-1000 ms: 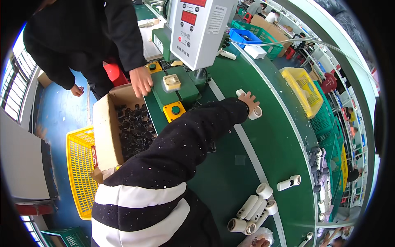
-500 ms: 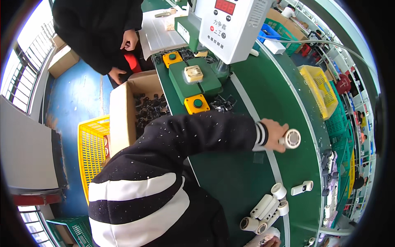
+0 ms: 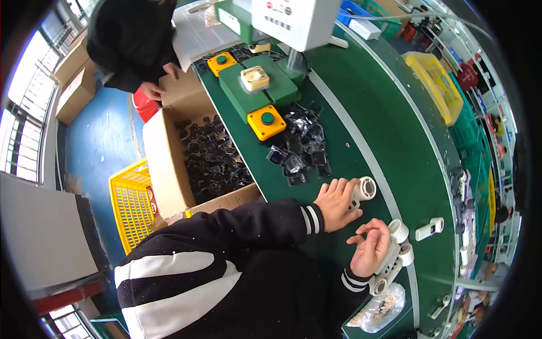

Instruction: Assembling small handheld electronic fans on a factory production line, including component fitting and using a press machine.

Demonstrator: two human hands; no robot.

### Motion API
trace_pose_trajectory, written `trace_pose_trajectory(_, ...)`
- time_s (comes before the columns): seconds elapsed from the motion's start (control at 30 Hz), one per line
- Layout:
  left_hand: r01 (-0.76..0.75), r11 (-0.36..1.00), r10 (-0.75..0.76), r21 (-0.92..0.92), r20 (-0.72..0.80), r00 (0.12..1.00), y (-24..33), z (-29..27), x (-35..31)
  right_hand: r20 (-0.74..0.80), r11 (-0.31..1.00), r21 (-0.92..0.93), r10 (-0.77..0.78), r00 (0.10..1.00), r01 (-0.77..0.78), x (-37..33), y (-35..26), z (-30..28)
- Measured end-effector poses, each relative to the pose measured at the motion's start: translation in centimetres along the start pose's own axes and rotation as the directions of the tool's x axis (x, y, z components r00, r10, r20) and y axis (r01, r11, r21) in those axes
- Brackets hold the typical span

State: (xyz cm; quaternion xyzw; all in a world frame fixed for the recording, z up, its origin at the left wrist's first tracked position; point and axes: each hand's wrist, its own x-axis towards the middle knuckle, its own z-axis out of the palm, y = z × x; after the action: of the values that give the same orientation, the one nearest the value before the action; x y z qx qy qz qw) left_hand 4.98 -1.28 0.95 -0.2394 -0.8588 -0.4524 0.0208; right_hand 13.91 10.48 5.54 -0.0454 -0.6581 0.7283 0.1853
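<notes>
We see the left hand (image 3: 337,209) lying over a white piece (image 3: 368,187) with a round end, on the green table (image 3: 341,147); can't tell whether it grips. Our right hand (image 3: 372,248) is loose, fingers half curled, nothing seen held, at more white pieces (image 3: 399,230). Dark plastic parts (image 3: 302,141) lie near the left hand; clear bag (image 3: 387,309) below the right.

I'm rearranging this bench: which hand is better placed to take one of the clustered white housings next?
Probably the right hand: it looks empty and is right by the clustered white housings. The left hand is farther off, its fingers on another white housing.
</notes>
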Motion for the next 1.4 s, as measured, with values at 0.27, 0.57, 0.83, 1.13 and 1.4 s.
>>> trace_pose_trajectory(0.27,-0.102,0.907,0.201,0.408,-0.208,0.957,-4.6,-10.5,3.4,0.020,0.986,-0.079,0.146,0.989,-0.144,1.3,2.4,-2.2)
trace_pose_trajectory(0.57,-0.055,0.726,0.148,0.685,-0.078,0.986,-8.9,-11.0,3.7,0.098,0.889,-0.446,-0.061,0.993,0.099,3.7,4.8,-0.5)
trace_pose_trajectory(0.83,-0.006,0.852,0.225,0.524,-0.357,0.907,-8.8,-10.5,2.6,0.163,0.686,-0.689,-0.166,0.973,0.232,4.2,5.6,-1.6)
trace_pose_trajectory(1.13,-0.038,0.754,0.165,0.656,-0.134,0.977,-9.1,-10.8,1.7,0.107,0.763,-0.634,-0.073,0.992,0.125,4.1,6.6,-4.0)
trace_pose_trajectory(1.4,-0.092,0.824,0.203,0.559,-0.139,0.969,-8.8,-11.8,1.5,0.138,0.809,-0.574,-0.054,0.989,0.124,3.8,7.3,-3.1)
